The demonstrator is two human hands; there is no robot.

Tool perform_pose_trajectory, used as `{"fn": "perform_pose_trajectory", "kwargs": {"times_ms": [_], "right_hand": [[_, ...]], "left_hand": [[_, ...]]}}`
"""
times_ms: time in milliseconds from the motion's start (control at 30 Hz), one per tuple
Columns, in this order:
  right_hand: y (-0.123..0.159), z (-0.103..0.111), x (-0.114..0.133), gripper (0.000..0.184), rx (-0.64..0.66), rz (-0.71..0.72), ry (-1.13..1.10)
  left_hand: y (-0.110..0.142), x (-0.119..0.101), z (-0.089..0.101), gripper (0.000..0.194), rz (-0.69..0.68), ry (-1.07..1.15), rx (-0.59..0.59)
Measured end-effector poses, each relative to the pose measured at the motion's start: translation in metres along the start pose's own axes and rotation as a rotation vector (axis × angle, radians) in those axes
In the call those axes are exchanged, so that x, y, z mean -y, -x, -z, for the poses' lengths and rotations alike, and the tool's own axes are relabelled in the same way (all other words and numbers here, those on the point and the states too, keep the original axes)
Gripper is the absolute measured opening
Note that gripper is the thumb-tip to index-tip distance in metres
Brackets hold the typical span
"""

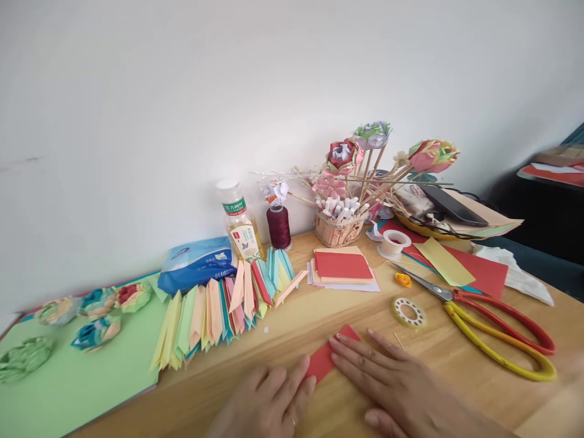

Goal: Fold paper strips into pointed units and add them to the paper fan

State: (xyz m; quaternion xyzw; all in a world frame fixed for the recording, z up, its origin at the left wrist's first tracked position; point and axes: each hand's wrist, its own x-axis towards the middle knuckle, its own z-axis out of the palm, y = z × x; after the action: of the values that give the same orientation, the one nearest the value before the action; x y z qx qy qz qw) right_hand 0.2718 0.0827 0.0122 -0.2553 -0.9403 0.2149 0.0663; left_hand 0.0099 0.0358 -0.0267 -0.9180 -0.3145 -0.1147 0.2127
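A narrow red paper piece (322,363), apparently folded, lies slantwise on the wooden table near its front. My left hand (269,398) is curled at the paper's near-left end, with thumb and forefinger closed on it. Flat and with fingers stretched out, my right hand (392,383) presses on the paper's right side and far end. Just beyond, a stack of paper sheets (343,267) has a red sheet on top. To the left stand many folded coloured paper pieces (223,310) in a long row.
Scissors (456,298) with red and yellow handles and a tape roll (409,312) lie to the right. A drink bottle (239,222), tissue pack (196,263), thread spool (278,226) and flower basket (341,231) line the wall. Paper flower heads (95,333) rest on green sheets (91,389).
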Motion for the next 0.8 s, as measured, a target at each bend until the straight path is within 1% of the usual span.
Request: {"fn": "perform_pose_trajectory", "kwargs": {"times_ms": [67, 133, 233, 300, 400, 500, 533, 567, 633, 700, 733, 800], "right_hand": [[0.006, -0.003, -0.012, 0.062, -0.016, -0.021, 0.031], [0.013, -0.003, -0.021, 0.060, -0.038, -0.047, 0.074], [0.018, 0.000, -0.026, 0.058, -0.054, -0.081, 0.140], [0.017, 0.000, -0.021, 0.059, -0.069, -0.083, 0.191], [0.008, -0.004, 0.000, 0.063, -0.099, -0.030, 0.228], [-0.005, -0.010, 0.023, 0.067, -0.017, 0.103, 0.127], [-0.007, -0.011, 0.027, 0.068, -0.041, 0.096, 0.108], [-0.008, -0.012, 0.028, 0.069, -0.024, 0.074, 0.099], [-0.007, -0.013, 0.023, 0.068, 0.000, 0.049, 0.099], [0.000, -0.012, 0.009, 0.064, 0.011, 0.029, 0.117], [0.004, -0.011, 0.002, 0.061, 0.000, 0.015, 0.129], [0.012, -0.008, -0.013, 0.059, -0.066, 0.003, 0.147]], "left_hand": [[0.002, 0.002, 0.002, 0.029, 0.018, 0.030, -0.001], [0.004, 0.003, 0.003, 0.029, 0.028, 0.061, 0.031], [0.007, 0.004, -0.001, 0.032, 0.029, 0.108, 0.092], [0.009, 0.003, -0.005, 0.033, 0.048, 0.125, 0.083], [0.011, 0.002, -0.006, 0.036, 0.041, 0.134, 0.100], [0.009, 0.003, -0.001, 0.038, 0.027, 0.134, 0.114], [0.008, 0.004, 0.001, 0.039, 0.025, 0.129, 0.122], [0.007, 0.005, 0.003, 0.039, 0.020, 0.123, 0.132], [0.004, 0.006, 0.006, 0.039, 0.010, 0.109, 0.151], [0.004, 0.008, 0.009, 0.037, 0.000, 0.108, 0.160], [0.004, 0.008, 0.010, 0.037, 0.003, 0.113, 0.158], [0.006, 0.009, 0.011, 0.036, 0.023, 0.122, 0.142]]}}
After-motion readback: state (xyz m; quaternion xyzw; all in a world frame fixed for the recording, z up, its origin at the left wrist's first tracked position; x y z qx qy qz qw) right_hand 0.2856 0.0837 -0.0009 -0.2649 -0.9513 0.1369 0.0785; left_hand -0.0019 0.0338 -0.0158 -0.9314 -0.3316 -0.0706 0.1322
